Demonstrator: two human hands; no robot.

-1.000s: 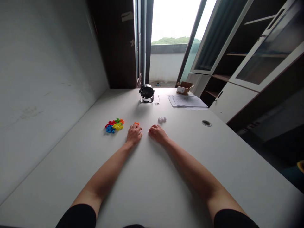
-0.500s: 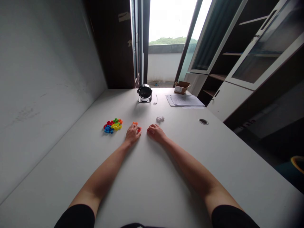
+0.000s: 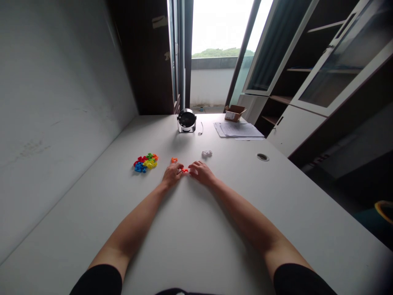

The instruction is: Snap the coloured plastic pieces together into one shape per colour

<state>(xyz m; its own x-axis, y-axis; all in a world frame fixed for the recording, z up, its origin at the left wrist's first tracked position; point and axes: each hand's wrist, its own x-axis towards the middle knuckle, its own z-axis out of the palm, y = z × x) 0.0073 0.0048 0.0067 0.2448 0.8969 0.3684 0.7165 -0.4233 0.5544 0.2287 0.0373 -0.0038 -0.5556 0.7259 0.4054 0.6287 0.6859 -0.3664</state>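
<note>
Here, the bare left hand (image 3: 172,174) and right hand (image 3: 201,172) rest close together on a white table (image 3: 184,246), with a small orange-red plastic piece (image 3: 184,170) between them, whether gripped I cannot tell. It looks light and stiff – best pinched by its edges.

Glossy plastic pieces (image 3: 145,163) lie on a smooth, matt white desktop (image 3: 190,237).

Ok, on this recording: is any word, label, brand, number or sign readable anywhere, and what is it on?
Nothing can be quoted; no text is legible.
White label on the cardboard box: too small to read.
Stacked papers: print too small to read.
Paper scraps on the dark wooden panel: too blurred to tell if they bear text.
</note>
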